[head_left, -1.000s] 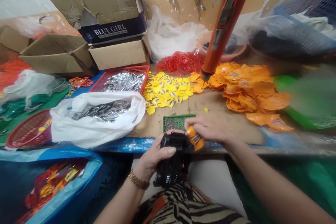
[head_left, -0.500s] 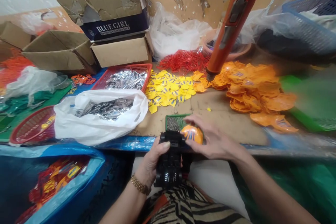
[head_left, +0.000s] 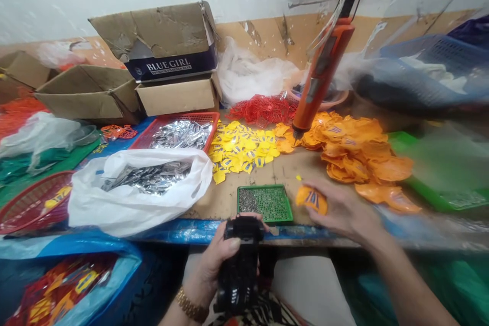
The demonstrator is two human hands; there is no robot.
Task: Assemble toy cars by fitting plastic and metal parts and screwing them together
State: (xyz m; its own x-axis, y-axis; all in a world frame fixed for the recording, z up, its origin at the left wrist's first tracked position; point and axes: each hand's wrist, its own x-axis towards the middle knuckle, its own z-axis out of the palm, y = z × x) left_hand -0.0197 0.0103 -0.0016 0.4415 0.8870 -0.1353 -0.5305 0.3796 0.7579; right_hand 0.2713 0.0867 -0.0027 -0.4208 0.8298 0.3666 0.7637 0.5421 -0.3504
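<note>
My left hand [head_left: 208, 260], with a gold watch at the wrist, is closed around a black toy car chassis [head_left: 240, 270] just below the table's front edge. Out to the right, my right hand [head_left: 346, 211] grips a curved orange plastic toy car shell [head_left: 310, 199] with dark stripes, between thumb and fingers. Between the hands lies a small green tray [head_left: 280, 204] with tiny metal screws [head_left: 248, 199] gathered mostly at its left side. An orange electric screwdriver [head_left: 319, 79] hangs point down behind the tray, and a heap of similar orange shells [head_left: 351, 147] spreads beyond my right hand.
Yellow pieces [head_left: 244, 147] and red frame-like parts [head_left: 263, 110] lie behind the tray. To the left are a white bag [head_left: 91, 198] of silvery parts, a red basket [head_left: 215, 132] and cardboard boxes [head_left: 91, 97]. A green tray [head_left: 439, 193] stands at the right.
My right hand has moved right with the orange shell, away from the chassis, uncovering the green tray. The chassis stays in my left hand. The camera view has tilted up slightly.
</note>
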